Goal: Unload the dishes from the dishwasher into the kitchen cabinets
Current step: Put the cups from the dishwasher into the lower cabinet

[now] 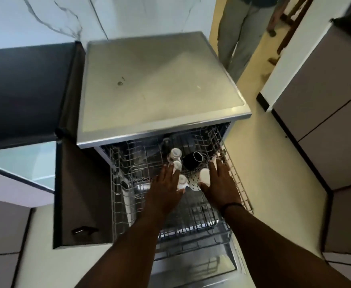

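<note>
Both forearms reach from the near edge over the pulled-out wire rack (116,196) of the dishwasher (160,84). Left hand (166,190): fingers straight and slightly spread, tips against the small white cups (176,165); no grip visible. Right hand (222,183): fingers straight and apart, thumb touching a white rounded cup (204,176); a dark band sits on that wrist. Rack contents, far right quarter: four small white cups counted, three in a row, one beside the right hand; one black mug (193,160) lying tilted, mouth facing up and right. Rack is grey metal wire, otherwise bare. Dishwasher top is flat brushed steel, lightly stained. Another person's trousered legs (239,32) stand beyond the far right corner.
</note>
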